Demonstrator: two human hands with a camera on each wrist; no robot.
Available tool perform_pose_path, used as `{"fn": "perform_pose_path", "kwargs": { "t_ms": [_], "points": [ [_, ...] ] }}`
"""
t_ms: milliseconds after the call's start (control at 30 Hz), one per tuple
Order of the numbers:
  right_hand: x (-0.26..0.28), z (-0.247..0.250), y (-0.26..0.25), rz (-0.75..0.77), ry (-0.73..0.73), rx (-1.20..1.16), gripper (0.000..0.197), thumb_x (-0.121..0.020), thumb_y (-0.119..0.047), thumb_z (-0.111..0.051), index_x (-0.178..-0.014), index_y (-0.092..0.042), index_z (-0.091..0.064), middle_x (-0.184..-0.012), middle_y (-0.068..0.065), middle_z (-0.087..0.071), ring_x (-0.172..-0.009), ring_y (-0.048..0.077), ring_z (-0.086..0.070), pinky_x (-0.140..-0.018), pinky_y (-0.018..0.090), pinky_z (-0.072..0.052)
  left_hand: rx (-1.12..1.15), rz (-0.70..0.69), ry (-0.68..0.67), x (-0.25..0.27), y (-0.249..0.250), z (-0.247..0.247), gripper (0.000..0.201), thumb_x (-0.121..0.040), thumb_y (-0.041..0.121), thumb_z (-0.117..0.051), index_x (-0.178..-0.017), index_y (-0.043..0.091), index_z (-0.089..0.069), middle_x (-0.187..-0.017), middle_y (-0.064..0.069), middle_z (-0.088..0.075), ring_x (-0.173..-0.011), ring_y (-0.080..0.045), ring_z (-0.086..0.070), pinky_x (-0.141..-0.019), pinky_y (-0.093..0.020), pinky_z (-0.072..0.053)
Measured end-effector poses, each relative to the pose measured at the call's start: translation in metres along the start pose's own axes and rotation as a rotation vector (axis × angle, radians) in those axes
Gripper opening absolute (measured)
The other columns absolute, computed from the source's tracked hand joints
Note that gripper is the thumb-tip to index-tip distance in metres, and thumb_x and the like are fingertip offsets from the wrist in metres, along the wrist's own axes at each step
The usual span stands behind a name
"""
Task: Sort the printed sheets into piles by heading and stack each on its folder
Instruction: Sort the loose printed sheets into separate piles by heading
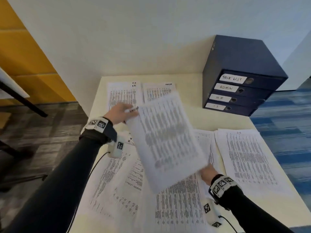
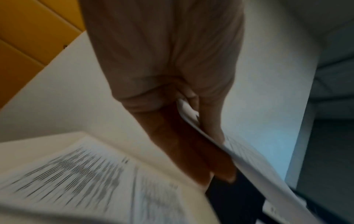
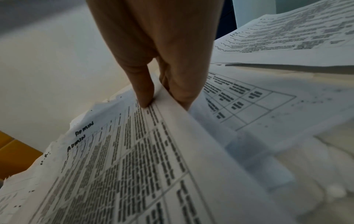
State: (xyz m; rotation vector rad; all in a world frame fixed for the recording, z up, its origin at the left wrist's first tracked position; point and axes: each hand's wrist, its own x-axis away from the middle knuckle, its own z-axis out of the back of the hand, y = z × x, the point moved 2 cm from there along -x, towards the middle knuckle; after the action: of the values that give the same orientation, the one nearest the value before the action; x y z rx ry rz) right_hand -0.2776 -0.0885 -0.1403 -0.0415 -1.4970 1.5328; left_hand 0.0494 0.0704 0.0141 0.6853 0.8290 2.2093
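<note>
— Above the table [image 1: 210, 121], what was each hand doing?
— Left hand [image 1: 120, 113] pinched the lifted sheet [image 1: 166, 140] at its far corner; right hand [image 1: 207, 174] pinched the near edge.
— Progress?
— Partly sorted, I judged: three piles were laid out, a loose heap [image 1: 117, 179] remained, and the folders [image 1: 235, 93] sat stacked, bare of sheets.

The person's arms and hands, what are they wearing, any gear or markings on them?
Both arms are in long black sleeves. The left hand and right hand are bare. Each wrist carries a white band printed with black-and-white square code markers, held by a dark strap. Under each wrist hangs a white camera unit with the same markers, and a thin black cable trails from it.
</note>
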Motion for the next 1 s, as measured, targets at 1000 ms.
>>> {"fn": "perform_pose_path", "kwargs": {
  "t_ms": [1000],
  "points": [
    [-0.005,-0.014,-0.010,-0.022,0.213,0.226,0.047,-0.080,-0.039,-0.071,-0.111,-0.008,-0.056,-0.112,0.006,-0.057,-0.110,0.024,-0.053,-0.097,0.037,-0.040,0.193,0.096,-0.119,0.027,-0.075,-0.147,0.045,-0.064,0.046,-0.082,-0.090,0.014,-0.063,-0.088,0.004,-0.058,-0.084,-0.012,-0.054,-0.079,-0.026,-0.037]
  ]
}}
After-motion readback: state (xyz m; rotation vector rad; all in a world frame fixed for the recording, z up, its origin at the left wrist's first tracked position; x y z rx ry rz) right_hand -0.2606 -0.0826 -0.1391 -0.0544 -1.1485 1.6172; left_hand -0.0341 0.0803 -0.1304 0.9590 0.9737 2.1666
